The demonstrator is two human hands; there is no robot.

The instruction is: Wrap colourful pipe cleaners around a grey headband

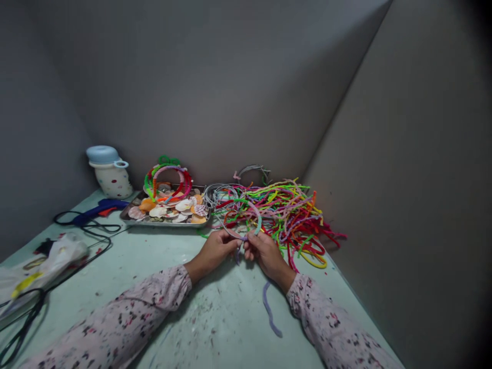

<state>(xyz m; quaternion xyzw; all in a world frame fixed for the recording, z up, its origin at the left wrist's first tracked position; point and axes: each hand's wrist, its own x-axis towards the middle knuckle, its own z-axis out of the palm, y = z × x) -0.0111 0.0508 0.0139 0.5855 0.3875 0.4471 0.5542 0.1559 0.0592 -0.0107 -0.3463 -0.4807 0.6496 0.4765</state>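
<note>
Both hands meet over the middle of the table around a wire hoop (259, 219), partly wrapped in red, green, pink and pale teal pipe cleaner, with bare grey wire on its left side. My left hand (216, 251) is closed, pinching the hoop at its lower edge. Close beside it, my right hand (266, 254) is closed with thumb and fingers on a purple pipe cleaner (244, 238) where it crosses the wire. One purple end hangs below the fingers. Another purple pipe cleaner length (271, 311) shows below my right wrist; whether the two join is hidden.
Beyond my hands lies a heap of coloured pipe cleaners (288, 205), beside coiled grey wire hoops (221, 195). A metal tray (165, 224) holds seashells and finished-looking wrapped hoops (188, 179). Leftward are a lidded jar (114, 179), a black cord (88, 259) and a plastic bag (63, 256).
</note>
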